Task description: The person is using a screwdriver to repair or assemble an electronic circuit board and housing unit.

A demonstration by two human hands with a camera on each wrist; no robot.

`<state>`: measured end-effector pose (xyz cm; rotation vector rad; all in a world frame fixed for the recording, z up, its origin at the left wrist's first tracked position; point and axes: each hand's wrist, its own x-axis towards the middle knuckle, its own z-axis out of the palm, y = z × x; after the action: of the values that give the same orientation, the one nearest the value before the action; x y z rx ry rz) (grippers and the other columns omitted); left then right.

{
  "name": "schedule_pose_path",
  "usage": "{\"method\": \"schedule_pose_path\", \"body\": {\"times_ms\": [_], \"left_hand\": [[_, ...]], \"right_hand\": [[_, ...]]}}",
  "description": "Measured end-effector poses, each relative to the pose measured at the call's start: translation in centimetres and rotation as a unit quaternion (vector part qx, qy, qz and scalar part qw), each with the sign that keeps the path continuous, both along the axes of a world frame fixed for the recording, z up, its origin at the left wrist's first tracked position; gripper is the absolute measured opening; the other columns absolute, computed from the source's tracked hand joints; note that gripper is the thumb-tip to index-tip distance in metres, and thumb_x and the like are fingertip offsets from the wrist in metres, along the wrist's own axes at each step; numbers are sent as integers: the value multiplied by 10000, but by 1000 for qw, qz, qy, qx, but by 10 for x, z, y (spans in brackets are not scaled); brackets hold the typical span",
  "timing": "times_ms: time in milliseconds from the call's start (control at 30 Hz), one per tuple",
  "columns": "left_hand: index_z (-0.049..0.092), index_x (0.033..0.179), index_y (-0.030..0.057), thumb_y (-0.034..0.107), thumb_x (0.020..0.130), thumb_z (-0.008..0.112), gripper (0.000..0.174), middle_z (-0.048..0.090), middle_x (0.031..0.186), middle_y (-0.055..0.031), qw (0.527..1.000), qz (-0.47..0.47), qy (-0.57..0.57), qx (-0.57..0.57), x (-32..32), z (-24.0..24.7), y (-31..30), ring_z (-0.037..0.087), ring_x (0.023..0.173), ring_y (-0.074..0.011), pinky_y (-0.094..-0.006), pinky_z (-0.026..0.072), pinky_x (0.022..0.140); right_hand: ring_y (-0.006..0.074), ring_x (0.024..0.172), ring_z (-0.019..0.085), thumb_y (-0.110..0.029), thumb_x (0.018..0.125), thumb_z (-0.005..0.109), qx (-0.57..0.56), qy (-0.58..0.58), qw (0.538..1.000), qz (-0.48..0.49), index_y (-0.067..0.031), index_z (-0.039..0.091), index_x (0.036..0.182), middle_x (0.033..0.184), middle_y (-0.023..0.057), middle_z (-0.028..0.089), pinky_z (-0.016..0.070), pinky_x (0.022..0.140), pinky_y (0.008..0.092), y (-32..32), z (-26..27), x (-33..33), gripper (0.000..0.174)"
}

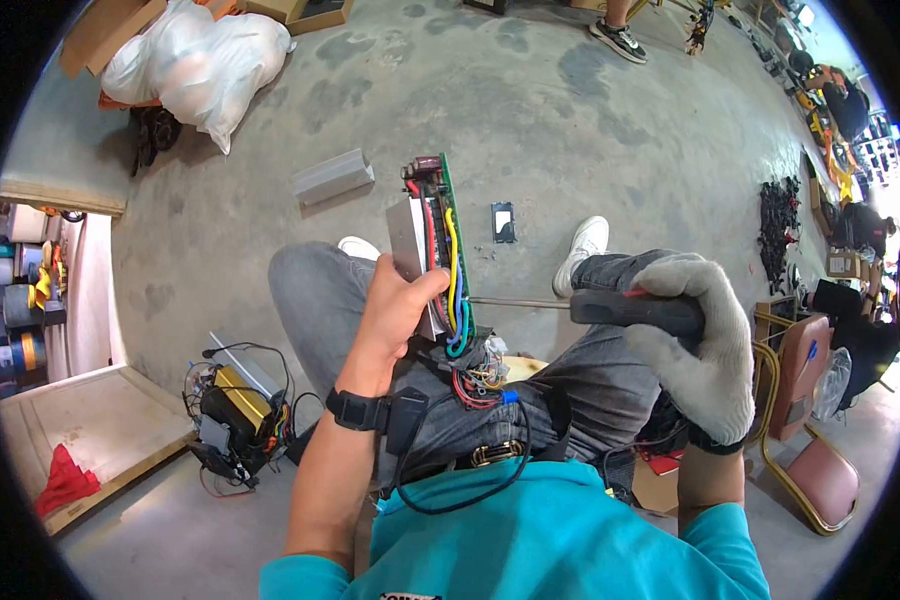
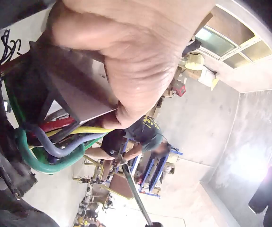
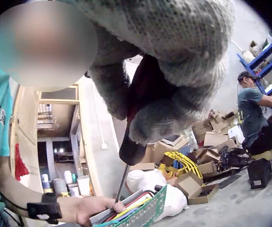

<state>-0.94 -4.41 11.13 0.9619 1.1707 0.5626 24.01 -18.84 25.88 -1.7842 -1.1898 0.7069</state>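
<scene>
My bare left hand [image 1: 395, 305] grips a circuit board assembly [image 1: 444, 185] above my lap, its thumb against the wires and the metal plate [image 1: 406, 238] on its side. Red, yellow, blue and green wires run along the board, and a green wire loop [image 2: 51, 165] bends round its near end in the left wrist view. In a white knit glove, my right hand [image 1: 715, 350] holds a screwdriver [image 1: 625, 312] by its black handle. The screwdriver shaft [image 3: 122, 183] points left, its tip right at the wires and the board. Beneath the board, thin wires [image 1: 480, 380] bunch in my lap.
On the floor ahead lie a grey metal cover [image 1: 333, 178] and a small black rectangular part [image 1: 504, 222] with tiny pieces beside it. A gold box with cables [image 1: 240, 395] sits left, a chair [image 1: 805, 400] right. White bags [image 1: 205, 65] stand far left; another person's leg [image 1: 618, 25] shows ahead.
</scene>
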Motion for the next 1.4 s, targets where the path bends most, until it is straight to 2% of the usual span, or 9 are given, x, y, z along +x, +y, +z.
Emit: {"method": "schedule_pose_path", "body": {"times_ms": [100, 267, 333, 467, 700, 767, 900, 1167, 1400], "left_hand": [[581, 1224, -24, 167, 885, 717, 412, 675, 1005, -59, 1000, -19, 14, 1, 0, 2, 1, 652, 818, -118, -261, 522, 668], [601, 1221, -34, 153, 866, 737, 424, 689, 1009, -62, 998, -44, -27, 39, -1, -5, 2, 647, 827, -128, -303, 532, 736], [726, 959, -48, 95, 817, 720, 202, 702, 847, -53, 999, -14, -28, 44, 0, -6, 0, 632, 725, -115, -310, 514, 646], [717, 967, -47, 95, 824, 725, 202, 700, 854, -54, 997, -36, -22, 60, 3, -8, 2, 624, 719, -112, -310, 508, 635], [709, 984, -49, 92, 847, 753, 202, 718, 889, -81, 998, -36, -4, 57, -2, -15, 0, 659, 750, -144, -326, 535, 659], [571, 1234, -87, 156, 861, 767, 486, 691, 1067, -117, 996, -88, 18, 24, -5, -13, 1, 672, 897, -163, -317, 550, 775], [530, 1276, -85, 155, 855, 775, 543, 680, 1095, -128, 996, -82, 38, 14, -3, -12, -2, 670, 877, -159, -319, 550, 796], [528, 1268, -63, 241, 835, 784, 587, 660, 1075, -110, 991, -88, 97, 13, 0, 8, -2, 633, 868, -126, -269, 496, 598], [544, 1244, -62, 232, 838, 780, 553, 660, 1073, -108, 994, -66, 79, 44, -4, -13, -4, 631, 865, -124, -265, 495, 611]], "right_hand": [[268, 943, 693, -20, 764, 827, 67, -84, 987, 116, -23, 654, 1114, 1051, 127, 697, 542, 846, 343, 6, 1, -5, 390], [330, 992, 675, -11, 734, 814, 54, -133, 971, 190, -16, 633, 1115, 1068, 150, 674, 539, 880, 400, 18, 11, -14, 422], [349, 1009, 679, -40, 748, 826, 64, -147, 962, 221, -22, 637, 1126, 1048, 163, 676, 545, 882, 414, 24, 12, -18, 424], [342, 923, 683, -80, 836, 818, 71, -168, 947, 266, -37, 646, 1147, 1005, 144, 655, 549, 797, 419, 31, 9, -20, 358], [349, 944, 671, -85, 829, 787, 67, -181, 933, 302, -72, 646, 1165, 1056, 140, 623, 554, 773, 439, 36, 5, -25, 365], [339, 890, 656, -79, 812, 744, 74, -217, 918, 323, -61, 635, 1156, 1036, 133, 614, 553, 744, 436, 37, 6, -31, 361], [315, 863, 635, -105, 838, 668, 56, -252, 902, 346, -40, 624, 1165, 996, 119, 573, 557, 716, 430, 34, 3, -34, 337], [315, 870, 630, -117, 841, 673, 41, -247, 906, 342, -46, 622, 1174, 993, 121, 556, 562, 723, 431, 28, 5, -36, 344], [301, 850, 630, -117, 818, 681, 51, -265, 899, 346, -33, 619, 1138, 995, 126, 561, 565, 706, 414, 29, 6, -35, 337]]}}
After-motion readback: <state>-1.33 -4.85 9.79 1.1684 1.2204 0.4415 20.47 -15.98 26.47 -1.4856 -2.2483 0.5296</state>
